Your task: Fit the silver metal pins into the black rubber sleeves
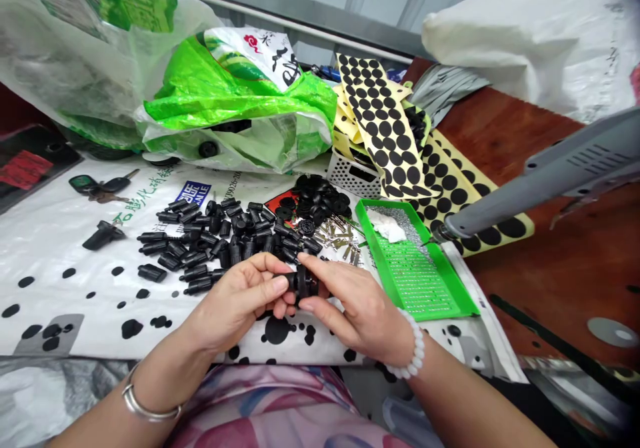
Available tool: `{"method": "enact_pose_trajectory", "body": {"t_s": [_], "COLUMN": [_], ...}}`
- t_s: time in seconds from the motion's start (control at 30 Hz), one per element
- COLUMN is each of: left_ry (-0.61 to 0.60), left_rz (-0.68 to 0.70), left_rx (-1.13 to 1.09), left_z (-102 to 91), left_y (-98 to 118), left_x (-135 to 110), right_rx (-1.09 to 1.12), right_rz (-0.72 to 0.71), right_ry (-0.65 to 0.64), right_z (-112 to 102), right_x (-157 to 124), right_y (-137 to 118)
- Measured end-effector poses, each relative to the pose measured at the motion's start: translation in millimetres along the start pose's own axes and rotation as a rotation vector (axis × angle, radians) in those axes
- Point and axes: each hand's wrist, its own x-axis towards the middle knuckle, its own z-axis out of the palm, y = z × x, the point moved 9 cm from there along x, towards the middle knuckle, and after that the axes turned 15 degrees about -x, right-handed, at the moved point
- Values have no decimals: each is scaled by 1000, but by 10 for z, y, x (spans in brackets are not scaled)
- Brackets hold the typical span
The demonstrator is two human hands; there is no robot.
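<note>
Black plastic fitting is being pinched by the left hand and right hand, just below heaped black parts.

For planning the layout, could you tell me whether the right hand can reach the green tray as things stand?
Probably yes: the right hand sits beside the green tray, nothing between them, though it holds a black plastic part.

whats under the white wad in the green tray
The white wad sits on the green tray's perforated floor, against a silvery patch. The wad covers whatever lies directly beneath it, so that spot cannot be seen.
</note>
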Motion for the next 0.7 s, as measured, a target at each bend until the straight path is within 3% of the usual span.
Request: {"method": "enact_pose_trajectory", "body": {"t_s": [0.2,0.43,0.7], "left_ry": [22,42,2], "left_rz": [29,112,-90], "left_rx": [63,170,-71], "left_z": [-16,-43,66], "left_y": [10,58,-157], "left_x": [-26,-9,17], "right_rx": [90,14,53], "right_rz": [102,4,-26], "right_ry": [-45,-33,5], "right_z": [88,80,71], "right_x": [-33,-58,-59], "right_y": [93,34,81]}}
